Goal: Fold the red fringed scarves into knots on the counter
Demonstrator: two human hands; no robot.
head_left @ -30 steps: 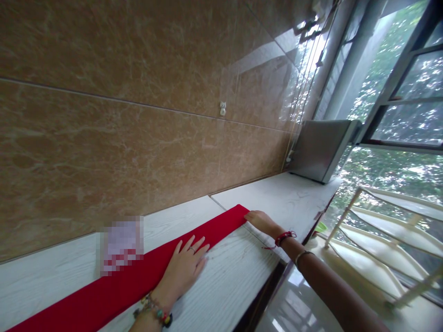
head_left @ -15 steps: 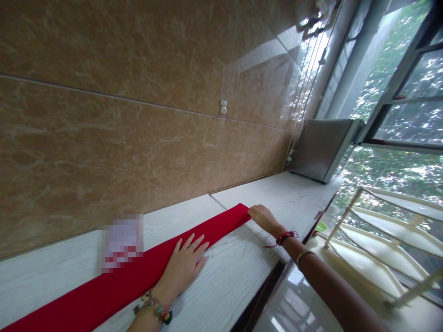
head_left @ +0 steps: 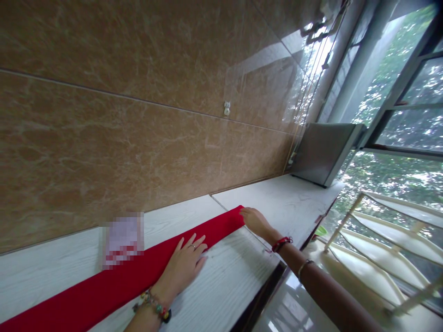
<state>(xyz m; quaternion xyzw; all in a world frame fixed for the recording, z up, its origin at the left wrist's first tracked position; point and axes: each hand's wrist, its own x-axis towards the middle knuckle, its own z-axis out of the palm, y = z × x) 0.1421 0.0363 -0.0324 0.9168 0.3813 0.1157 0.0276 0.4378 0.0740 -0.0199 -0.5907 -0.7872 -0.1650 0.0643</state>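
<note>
A long strip of red cloth [head_left: 138, 275] lies flat along the pale wood-grain counter [head_left: 221, 279], running from the lower left toward the middle. My left hand [head_left: 185, 263] rests on it with fingers spread, pressing the front edge. At the far end of the strip, my right hand [head_left: 254, 220] has its fingers closed over the corner of the red cloth; the fingertips are partly hidden. Behind the strip, by the wall, lies a blurred pale packet [head_left: 122, 242] with red along its lower edge.
A brown tiled wall [head_left: 121, 138] stands behind the counter. A grey box-like appliance [head_left: 321, 152] sits at the counter's far end by the window. To the right stands a cream tiered rack [head_left: 377, 263], with a green bowl [head_left: 321, 230] near it.
My right hand has shifted slightly left and inward over the far end of the cloth, which now looks a little shorter there. My left hand stays in place.
</note>
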